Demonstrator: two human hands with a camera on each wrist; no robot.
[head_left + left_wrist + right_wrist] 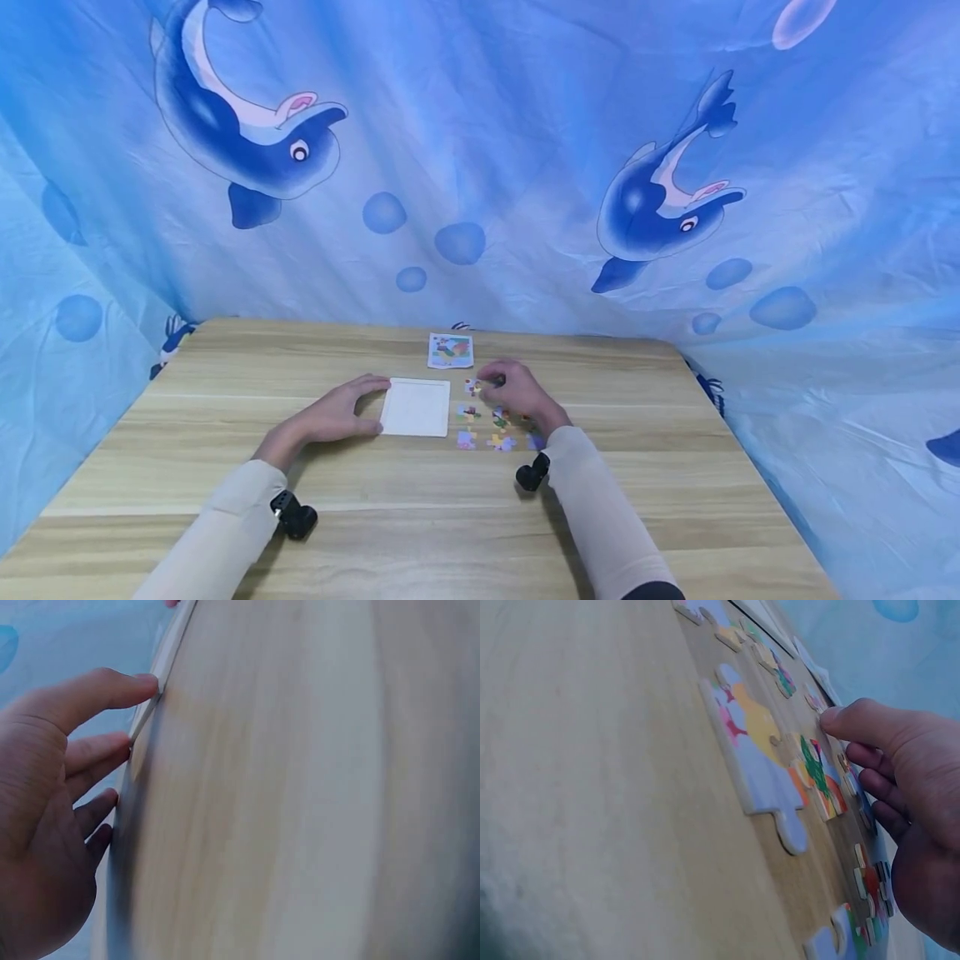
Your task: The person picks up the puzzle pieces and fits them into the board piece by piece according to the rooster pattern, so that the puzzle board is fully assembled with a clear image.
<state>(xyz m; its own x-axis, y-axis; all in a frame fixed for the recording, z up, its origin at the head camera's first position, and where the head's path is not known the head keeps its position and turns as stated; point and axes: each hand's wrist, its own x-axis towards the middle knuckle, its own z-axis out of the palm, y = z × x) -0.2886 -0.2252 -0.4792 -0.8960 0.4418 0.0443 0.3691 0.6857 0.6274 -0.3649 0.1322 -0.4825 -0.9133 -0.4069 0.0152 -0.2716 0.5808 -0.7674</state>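
Note:
A white square puzzle tray [416,407] lies on the table. My left hand [339,412] rests at its left side, thumb at the near corner and fingertips at the far corner. In the left wrist view the thumb [124,688] touches the tray's edge. My right hand [517,388] is low over the puzzle pieces, thumb and index finger bent toward each other beside a far piece [471,387]. I cannot tell whether a piece is between them. Nearer lie a pink and lilac piece [467,440] and a yellow and lilac piece [757,750].
A small picture card [451,351] lies behind the tray and pieces, near the far edge of the wooden table [360,533]. Blue cloth [465,125] printed with dolphins hangs behind and beside the table. Each sleeve carries a black wrist camera [298,518].

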